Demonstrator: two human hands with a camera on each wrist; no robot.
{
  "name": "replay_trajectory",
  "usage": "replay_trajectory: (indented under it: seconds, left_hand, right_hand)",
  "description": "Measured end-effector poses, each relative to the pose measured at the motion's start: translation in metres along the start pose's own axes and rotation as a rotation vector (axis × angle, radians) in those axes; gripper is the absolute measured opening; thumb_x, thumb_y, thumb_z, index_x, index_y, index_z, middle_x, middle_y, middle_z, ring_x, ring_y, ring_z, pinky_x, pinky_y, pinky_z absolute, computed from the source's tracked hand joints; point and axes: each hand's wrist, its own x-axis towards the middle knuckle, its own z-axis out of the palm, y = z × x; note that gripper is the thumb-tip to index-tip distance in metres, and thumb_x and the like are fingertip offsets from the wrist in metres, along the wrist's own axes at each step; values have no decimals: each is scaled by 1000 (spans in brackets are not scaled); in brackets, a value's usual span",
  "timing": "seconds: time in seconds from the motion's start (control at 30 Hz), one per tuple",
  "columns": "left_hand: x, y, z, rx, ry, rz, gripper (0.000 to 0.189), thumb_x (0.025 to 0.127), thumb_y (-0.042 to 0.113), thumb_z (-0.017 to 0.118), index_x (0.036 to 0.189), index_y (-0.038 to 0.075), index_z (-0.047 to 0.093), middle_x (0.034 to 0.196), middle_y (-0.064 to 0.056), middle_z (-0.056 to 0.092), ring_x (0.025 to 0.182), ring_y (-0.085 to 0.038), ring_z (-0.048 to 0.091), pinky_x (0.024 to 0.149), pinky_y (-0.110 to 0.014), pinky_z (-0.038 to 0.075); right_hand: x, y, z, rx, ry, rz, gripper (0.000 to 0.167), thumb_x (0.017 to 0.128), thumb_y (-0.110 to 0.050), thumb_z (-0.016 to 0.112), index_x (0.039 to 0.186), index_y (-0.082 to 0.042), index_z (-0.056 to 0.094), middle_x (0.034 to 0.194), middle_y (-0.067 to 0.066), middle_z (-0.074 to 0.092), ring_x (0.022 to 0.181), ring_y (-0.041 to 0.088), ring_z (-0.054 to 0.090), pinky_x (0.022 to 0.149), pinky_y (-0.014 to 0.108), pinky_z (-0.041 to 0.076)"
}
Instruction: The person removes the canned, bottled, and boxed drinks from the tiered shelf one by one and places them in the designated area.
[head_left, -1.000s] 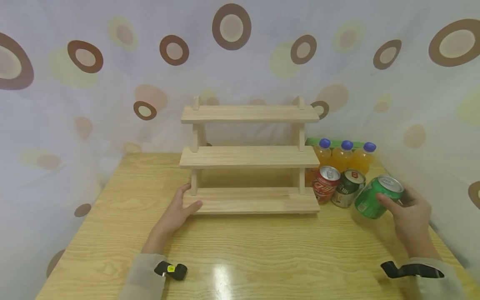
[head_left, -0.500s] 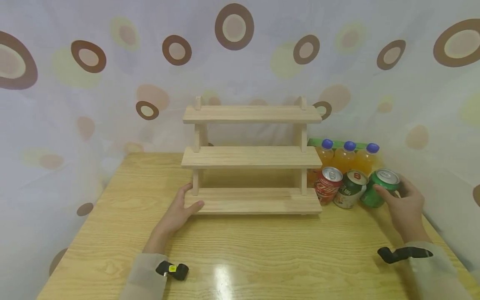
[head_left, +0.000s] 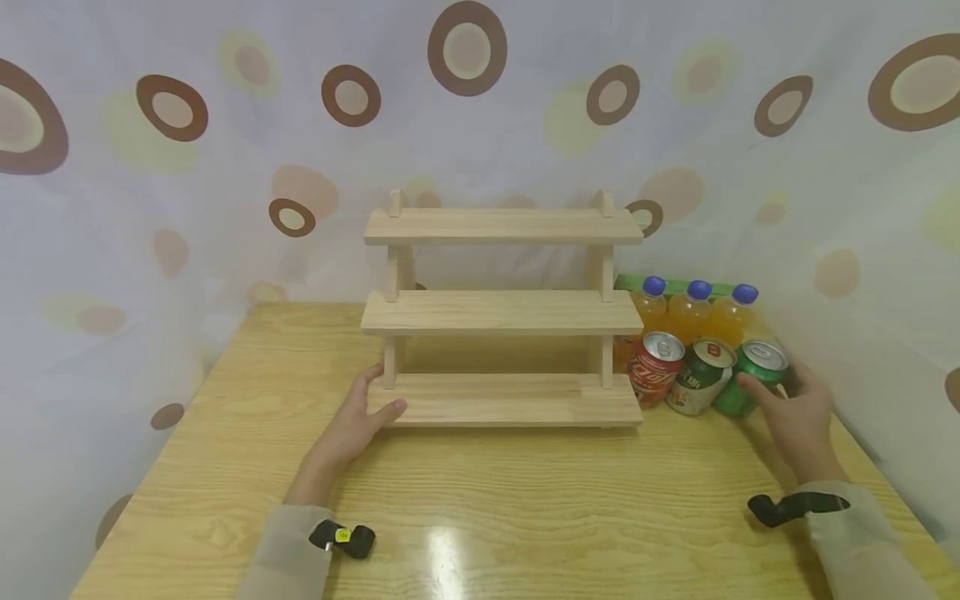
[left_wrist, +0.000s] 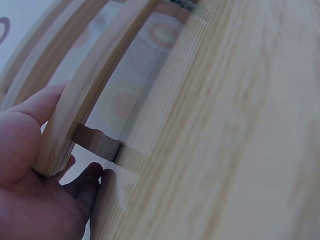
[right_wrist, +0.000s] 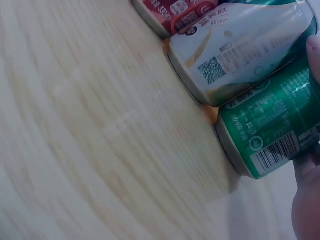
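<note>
A three-tier wooden shelf (head_left: 502, 312) stands on the table. At its bottom left corner my left hand (head_left: 352, 429) grips the lowest board, thumb on top; the left wrist view shows that board (left_wrist: 85, 95) between thumb and fingers. On the right, my right hand (head_left: 798, 417) holds a green soda can (head_left: 738, 392) upright, thumb at the front and the other fingers mostly hidden behind it. The green can (right_wrist: 270, 125) sits on the table beside a dark green and white can (head_left: 701, 379), which has a red can (head_left: 655, 371) on its left.
Behind the cans stand orange drink bottles (head_left: 686, 317) with blue caps, and a green strip (head_left: 630, 283) shows behind them. A patterned cloth (head_left: 480, 142) surrounds the wooden table (head_left: 480, 500) at the back and sides.
My right hand has brought the green can left and set it down upright in line with the other cans; it was tilted before. My left hand keeps its hold on the shelf.
</note>
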Motion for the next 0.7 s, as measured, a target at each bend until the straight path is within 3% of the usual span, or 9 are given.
replay_trajectory:
  seconds: [0.17, 0.23, 0.4, 0.5, 0.63, 0.7]
  left_hand:
    - [-1, 0, 0, 13, 6, -2, 81, 96, 42, 64, 156, 17, 15, 161, -13, 13, 148, -34, 3, 114, -65, 7]
    - [0, -2, 0, 22, 4, 0, 82, 96, 42, 64, 156, 16, 14, 161, -14, 12, 148, -35, 3, 114, -64, 7]
    - [3, -3, 0, 41, 22, 7, 84, 95, 44, 64, 156, 15, 13, 162, -15, 11, 148, -36, 4, 114, -64, 9]
    - [6, -2, 1, 61, 28, 23, 86, 95, 46, 64, 156, 14, 13, 162, -14, 8, 148, -36, 4, 114, -64, 10]
    - [6, -2, 3, 74, 29, 27, 87, 95, 47, 63, 156, 13, 12, 163, -13, 7, 149, -35, 2, 114, -63, 10]
    - [4, -2, 4, 82, 40, 26, 86, 95, 47, 63, 156, 12, 13, 163, -13, 8, 149, -35, 3, 114, -63, 10]
  right_hand:
    - [-4, -2, -11, -143, -73, -35, 76, 96, -12, 66, 158, -14, 22, 158, 4, 30, 141, 11, 31, 98, 9, 37]
    - [-8, -7, -17, -127, -68, -21, 77, 96, -11, 65, 158, -14, 20, 160, 5, 27, 142, 11, 29, 100, 9, 35]
    - [-17, -31, -20, -8, 42, -3, 73, 93, -5, 68, 155, -12, 30, 153, -1, 40, 139, 8, 35, 106, 13, 31]
    - [-24, -48, -15, 108, 86, -35, 69, 91, 1, 69, 151, -10, 38, 145, -2, 48, 133, 8, 42, 105, 13, 33]
    - [-40, -65, -2, 365, 34, -114, 63, 89, 12, 65, 146, -4, 45, 139, 3, 54, 127, 9, 49, 99, 14, 39]
    - [-49, -70, 8, 432, -16, -157, 59, 89, 16, 61, 144, 1, 46, 138, 5, 56, 125, 11, 52, 98, 15, 41]
